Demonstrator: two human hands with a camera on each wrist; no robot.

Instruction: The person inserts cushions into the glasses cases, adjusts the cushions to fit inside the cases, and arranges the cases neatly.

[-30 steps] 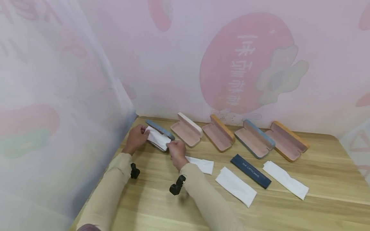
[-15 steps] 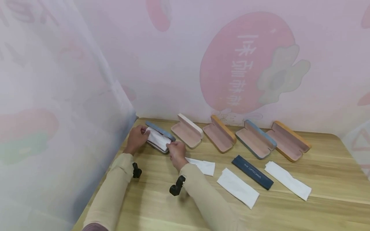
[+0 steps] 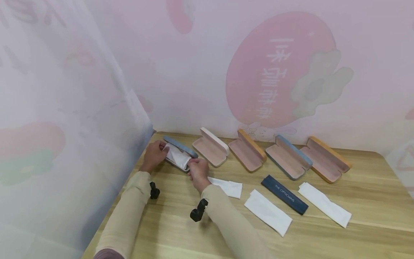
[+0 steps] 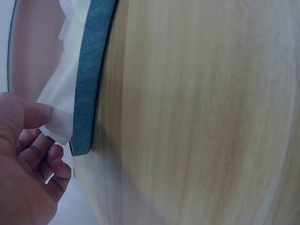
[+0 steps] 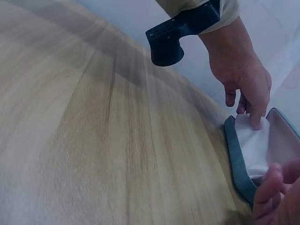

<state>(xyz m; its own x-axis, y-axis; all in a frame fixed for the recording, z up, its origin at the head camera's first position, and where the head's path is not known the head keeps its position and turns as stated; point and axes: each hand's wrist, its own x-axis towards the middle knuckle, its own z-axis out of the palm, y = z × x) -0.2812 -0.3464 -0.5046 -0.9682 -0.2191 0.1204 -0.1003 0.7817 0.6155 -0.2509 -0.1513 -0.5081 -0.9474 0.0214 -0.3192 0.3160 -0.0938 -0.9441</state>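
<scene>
A folded white cloth [image 3: 177,155] lies in the base of an open blue glasses case [image 3: 181,145] at the far left of the table. My left hand [image 3: 154,155] pinches the cloth's left end between thumb and fingers, as the left wrist view shows on the white cloth [image 4: 58,124] beside the blue case edge [image 4: 89,84]. At the opposite end, my right hand [image 3: 198,172] has curled fingers on the cloth at the case's near corner. In the right wrist view the right hand [image 5: 276,199] partly covers that end, so its exact grip is hard to see.
Open glasses cases stand in a row to the right: white [image 3: 211,151], orange [image 3: 247,154], blue [image 3: 286,162] and another orange [image 3: 323,163]. White cloths [image 3: 268,212] and a dark blue cloth [image 3: 284,194] lettered "THE OPTICIANS" lie in front. A wall [image 3: 194,90] rises behind.
The cloth has sunk lower into the blue case and its right end looks more crumpled. Both hands stay at its ends, with the right hand slightly nearer the case's corner.
</scene>
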